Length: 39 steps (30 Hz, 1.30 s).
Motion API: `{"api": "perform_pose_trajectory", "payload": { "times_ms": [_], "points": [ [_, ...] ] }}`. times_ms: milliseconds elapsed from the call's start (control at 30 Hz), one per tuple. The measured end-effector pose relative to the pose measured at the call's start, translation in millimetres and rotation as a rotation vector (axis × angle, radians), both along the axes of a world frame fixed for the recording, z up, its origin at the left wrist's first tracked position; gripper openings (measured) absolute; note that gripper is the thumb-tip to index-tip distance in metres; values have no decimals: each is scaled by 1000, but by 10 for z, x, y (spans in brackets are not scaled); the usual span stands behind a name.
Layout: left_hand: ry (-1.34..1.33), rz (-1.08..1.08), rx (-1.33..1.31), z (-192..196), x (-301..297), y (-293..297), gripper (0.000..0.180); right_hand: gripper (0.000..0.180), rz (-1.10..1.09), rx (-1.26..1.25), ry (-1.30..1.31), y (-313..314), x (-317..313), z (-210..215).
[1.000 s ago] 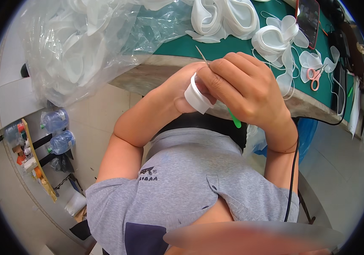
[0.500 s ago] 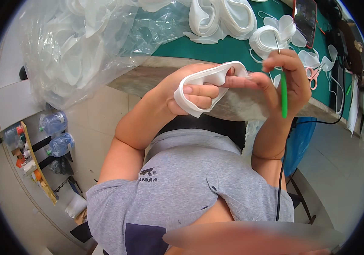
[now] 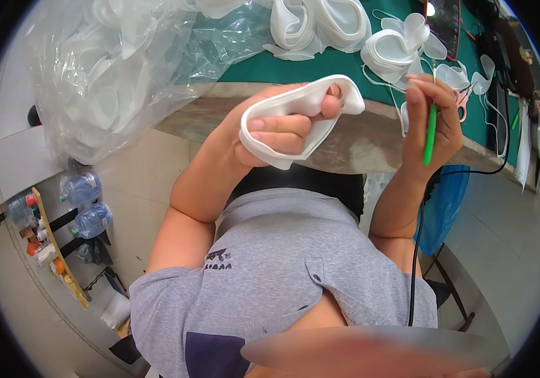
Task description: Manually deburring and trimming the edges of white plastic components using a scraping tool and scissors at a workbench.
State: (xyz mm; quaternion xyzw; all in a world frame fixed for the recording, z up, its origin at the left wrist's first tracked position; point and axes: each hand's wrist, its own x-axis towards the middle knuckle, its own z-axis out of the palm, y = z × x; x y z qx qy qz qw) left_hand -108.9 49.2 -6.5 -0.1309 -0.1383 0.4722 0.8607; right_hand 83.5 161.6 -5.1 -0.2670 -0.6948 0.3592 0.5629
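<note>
left head-worn fisheye, near, looking down on fingers (image 3: 281,124) and table (image 3: 254,68)

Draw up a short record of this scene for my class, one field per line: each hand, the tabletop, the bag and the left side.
Left hand: left hand holds a white loop, fingers inside it
Right hand: right hand holds a green-handled tool, apart from the loop
Tabletop: green tabletop with white pieces, pink scissors and a phone
Bag: clear plastic bag with white pieces inside
Left side: two bluish bottles
</note>
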Motion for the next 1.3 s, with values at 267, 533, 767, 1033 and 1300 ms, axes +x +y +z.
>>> {"api": "perform_pose_trajectory", "payload": {
  "times_ms": [267, 533, 767, 1033, 1300],
  "points": [
    [-159, 45, 82, 35, -66, 87, 28, 11, 429, -79, 42, -254, -107, -141],
    [-124, 60, 103, 48, -60, 72, 31, 22, 380, -251, 162, -365, -119, -128],
    [179, 255, -44, 130, 65, 75, 28, 37, 608, -518, 269, -498, -287, -158],
    [30, 99, 66, 109, 69, 56, 42, 34, 682, -541, -9, -550, -172, -134],
    [639, 272, 85, 211, -4, 51, 37, 32, 486, -466, 185, -626, 99, 186]
  ]
}}
